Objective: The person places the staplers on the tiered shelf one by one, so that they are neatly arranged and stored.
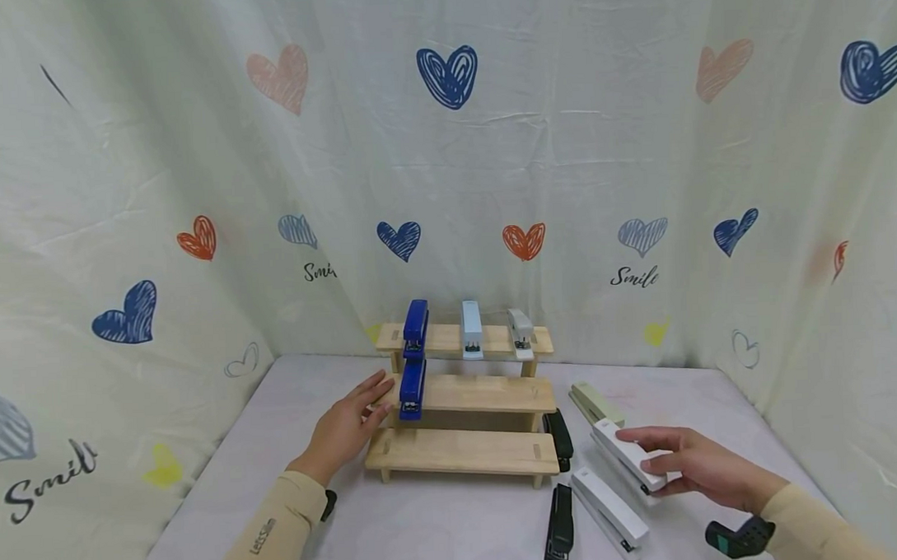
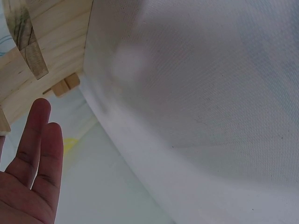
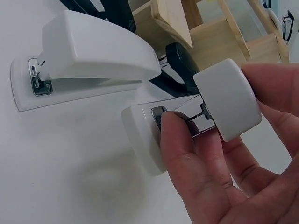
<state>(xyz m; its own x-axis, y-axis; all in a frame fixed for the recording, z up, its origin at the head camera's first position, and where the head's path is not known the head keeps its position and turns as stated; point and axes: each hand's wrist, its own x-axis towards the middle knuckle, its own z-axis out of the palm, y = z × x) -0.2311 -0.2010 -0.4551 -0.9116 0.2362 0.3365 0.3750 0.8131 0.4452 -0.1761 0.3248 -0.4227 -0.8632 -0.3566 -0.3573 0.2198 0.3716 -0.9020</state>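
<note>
My right hand [image 1: 696, 465] pinches a white stapler [image 1: 625, 455] at its front end, fingers and thumb around it. In the right wrist view, the thumb lies by the opening between the stapler's upper arm [image 3: 229, 100] and base. My left hand [image 1: 346, 428] is at the left end of the three-step wooden rack [image 1: 462, 452], beside the middle shelf, fingers extended. The left wrist view shows these fingers straight near the rack's wood [image 2: 60, 37]; whether they touch it I cannot tell. A dark blue stapler [image 1: 412, 390] stands on that shelf, near the left fingertips.
On the top shelf are a dark blue stapler [image 1: 415, 326], a light blue one [image 1: 471, 329] and a whitish one [image 1: 520, 331]. Right of the rack lie a pale green stapler [image 1: 597, 407], another white stapler [image 1: 608, 509] and two black staplers [image 1: 558, 527]. A curtain [image 1: 452, 164] surrounds the table.
</note>
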